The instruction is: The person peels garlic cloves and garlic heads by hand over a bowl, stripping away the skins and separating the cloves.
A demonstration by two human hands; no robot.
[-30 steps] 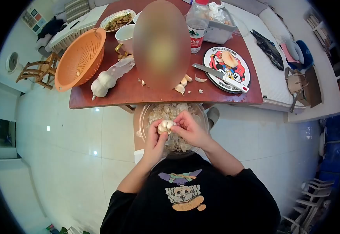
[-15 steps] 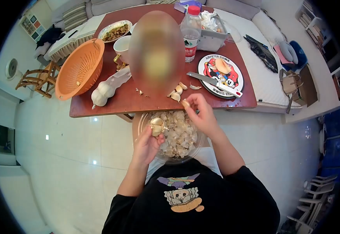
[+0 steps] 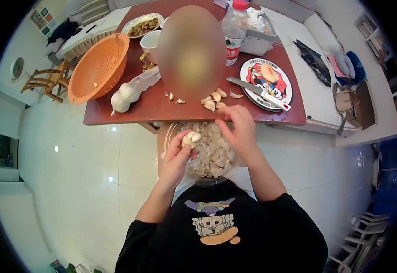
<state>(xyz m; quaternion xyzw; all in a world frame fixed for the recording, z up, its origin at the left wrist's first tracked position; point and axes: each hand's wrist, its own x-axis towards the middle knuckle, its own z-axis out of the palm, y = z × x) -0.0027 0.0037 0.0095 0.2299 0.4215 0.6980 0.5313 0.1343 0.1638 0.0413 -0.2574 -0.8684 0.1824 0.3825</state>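
Note:
My left hand [image 3: 177, 157] holds a partly broken garlic bulb [image 3: 192, 138] over a clear bowl [image 3: 166, 136] filled with papery garlic skins [image 3: 212, 157]. At the table's front edge is my right hand [image 3: 240, 128], its thumb and forefinger a little apart around no visible clove. Just beyond its fingertips, several loose garlic cloves [image 3: 209, 105] lie on the red table [image 3: 148, 112]. Two smaller pieces [image 3: 171, 97] lie further left. A net bag of garlic bulbs [image 3: 126, 96] rests near the left front corner.
An orange colander [image 3: 99, 68] stands at the left, near a white cup [image 3: 150, 41] and a dish of food [image 3: 142, 26]. A knife [image 3: 257, 93] lies across a patterned plate [image 3: 284, 82] at the right. Behind are a bottle [image 3: 233, 36] and grey bin [image 3: 258, 42]. A blurred oval hides the table's middle.
My right hand has moved away from the bulb to the table edge, where more cloves now lie. My left hand keeps the bulb, which shows fewer cloves.

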